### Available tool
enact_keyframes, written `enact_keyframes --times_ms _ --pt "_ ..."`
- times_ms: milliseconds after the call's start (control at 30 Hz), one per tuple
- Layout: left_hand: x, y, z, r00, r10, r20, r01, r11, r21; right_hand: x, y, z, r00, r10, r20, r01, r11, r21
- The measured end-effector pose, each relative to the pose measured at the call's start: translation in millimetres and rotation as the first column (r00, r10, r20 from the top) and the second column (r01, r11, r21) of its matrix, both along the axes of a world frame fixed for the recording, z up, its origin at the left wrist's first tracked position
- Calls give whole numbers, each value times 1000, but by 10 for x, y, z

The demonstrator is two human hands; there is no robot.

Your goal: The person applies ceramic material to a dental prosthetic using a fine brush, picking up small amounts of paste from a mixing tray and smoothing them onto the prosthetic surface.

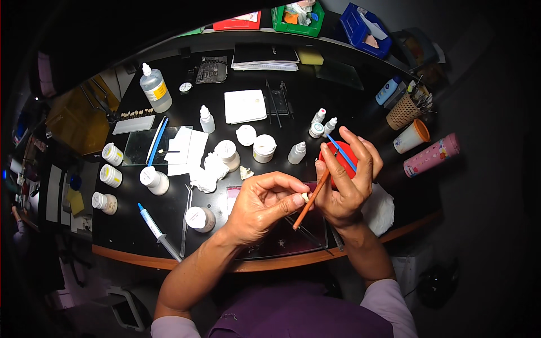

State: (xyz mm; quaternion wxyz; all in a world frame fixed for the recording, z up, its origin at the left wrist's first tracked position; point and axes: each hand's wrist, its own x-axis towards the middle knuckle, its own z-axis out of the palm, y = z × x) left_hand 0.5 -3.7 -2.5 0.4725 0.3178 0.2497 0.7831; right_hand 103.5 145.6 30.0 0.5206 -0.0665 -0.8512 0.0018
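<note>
My left hand (260, 205) pinches a small cream-coloured tooth-shaped piece (305, 197) between thumb and fingertips. Close against it, my right hand (350, 197) grips a slim reddish-brown stick (306, 212), slanted with its lower end toward me. A thin blue stick (349, 163) crosses behind the right fingers; whether they hold it I cannot tell. A red bowl (338, 163) shows between those fingers, partly hidden. Below both hands lies a dark reddish plate (276, 247). White tissue (380, 211) sits beside the right wrist.
Several white jars (154, 180) and dropper bottles (297, 152) stand around the black table. Metal tweezers (186, 217) and a syringe (156, 230) lie left of my left forearm. A pink bottle (433, 155) and a brush holder (403, 114) are at right.
</note>
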Motion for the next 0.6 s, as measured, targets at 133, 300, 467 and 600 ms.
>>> enact_keyframes --times_ms 133,300,467,600 --pt "-11 3 -5 1000 -19 5 19 1000 13 -7 9 -10 1000 19 -9 -19 1000 -7" --pt "-6 4 -4 1000 -7 1 7 1000 -1 -3 12 -8 1000 8 -7 -8 1000 7" --pt "-11 -11 4 1000 0 1 0 1000 -12 -8 -2 -14 1000 -1 -8 1 1000 1" --pt "-3 5 2 1000 -13 5 13 1000 5 10 3 -1 1000 -10 -9 10 1000 -2"
